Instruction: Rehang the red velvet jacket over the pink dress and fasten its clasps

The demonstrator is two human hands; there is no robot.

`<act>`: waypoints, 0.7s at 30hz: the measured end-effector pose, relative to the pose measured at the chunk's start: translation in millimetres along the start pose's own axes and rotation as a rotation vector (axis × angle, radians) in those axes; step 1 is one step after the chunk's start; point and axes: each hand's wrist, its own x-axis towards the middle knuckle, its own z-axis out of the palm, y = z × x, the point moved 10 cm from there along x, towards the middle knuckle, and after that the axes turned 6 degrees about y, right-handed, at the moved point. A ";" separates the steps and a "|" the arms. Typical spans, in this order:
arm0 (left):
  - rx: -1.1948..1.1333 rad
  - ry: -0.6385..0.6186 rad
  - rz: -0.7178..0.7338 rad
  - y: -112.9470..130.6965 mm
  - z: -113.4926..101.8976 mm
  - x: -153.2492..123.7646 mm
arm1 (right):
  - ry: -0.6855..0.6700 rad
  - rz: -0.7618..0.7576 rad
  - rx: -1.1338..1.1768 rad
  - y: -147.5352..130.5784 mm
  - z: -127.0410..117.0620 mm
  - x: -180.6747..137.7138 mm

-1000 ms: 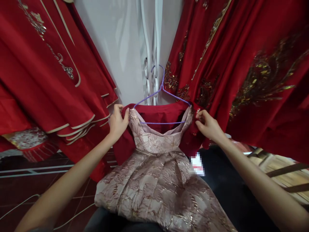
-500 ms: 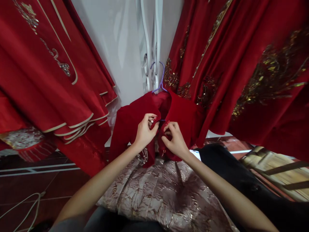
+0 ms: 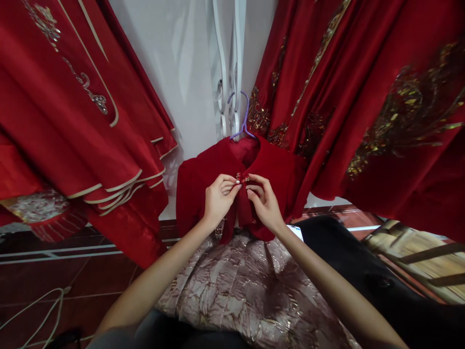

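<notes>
A short red velvet jacket [image 3: 279, 174] hangs on a purple wire hanger [image 3: 242, 118] over a pink-gold brocade dress [image 3: 247, 286] whose skirt spreads toward me. My left hand [image 3: 218, 198] pinches the jacket's left front edge at the chest. Opposite it, my right hand [image 3: 265, 201] pinches the right front edge. Their fingertips meet at a small jewelled clasp [image 3: 240, 179] between the two edges. The dress bodice is hidden behind the closed jacket.
Red embroidered gowns hang at the left [image 3: 72, 121] and at the right [image 3: 363, 97]. A white ornate rack [image 3: 228, 63] holds the hanger against a white wall. Dark red tiled floor with a pale cable [image 3: 39, 310] lies at lower left. Black cloth [image 3: 363, 276] lies at lower right.
A second ago both hands held the jacket open at the shoulders, showing the bodice. They have drawn the front edges together at the chest and now pinch the clasp.
</notes>
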 end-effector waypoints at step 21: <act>0.273 -0.205 0.143 29.3 18.2 5.3 | 0.106 -0.103 -0.255 -24.2 -12.6 14.9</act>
